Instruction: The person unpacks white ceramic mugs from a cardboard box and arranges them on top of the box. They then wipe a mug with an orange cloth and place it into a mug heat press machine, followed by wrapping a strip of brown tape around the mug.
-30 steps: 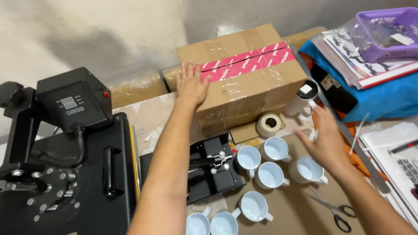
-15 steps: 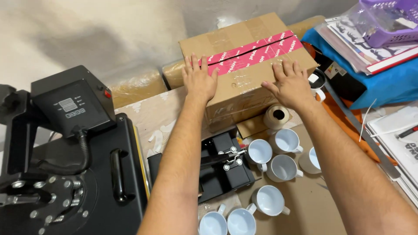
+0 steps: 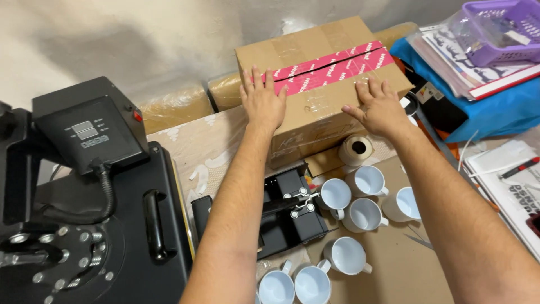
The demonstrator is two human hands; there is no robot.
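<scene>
At the back of the table, against the pale wall, sits a brown cardboard box [image 3: 323,84] with a strip of shiny pink tape along its top, slit down the middle. The box has flat sides and sharp corners, and clear tape makes parts of it gleam. The left hand [image 3: 262,101] lies flat on the near left part of the top, fingers spread wide and straight. The right hand [image 3: 381,108] lies flat on the near right part, fingers spread too. Neither hand grips anything; both just press open palms on the card.

Just below the box's front edge stands a small round roll of tan tape [image 3: 356,150]. Near it, lower down, is a bunch of smooth white mugs with handles [image 3: 360,211], all open side up, some touching each other. They rest on a flat brown cardboard sheet [image 3: 405,264]. Left of the mugs is a small black metal mug press with silver screws [image 3: 289,217].

On the far left stands a big black heat press machine with a grey screen and a red button [image 3: 90,186], with a thick black cable curling from it. Behind it lie lumpy bundles wrapped in tan plastic [image 3: 177,104].

To the right is a blue cloth [image 3: 495,112] with a purple plastic basket with holes [image 3: 500,31] on a stack of papers in clear wrap.
</scene>
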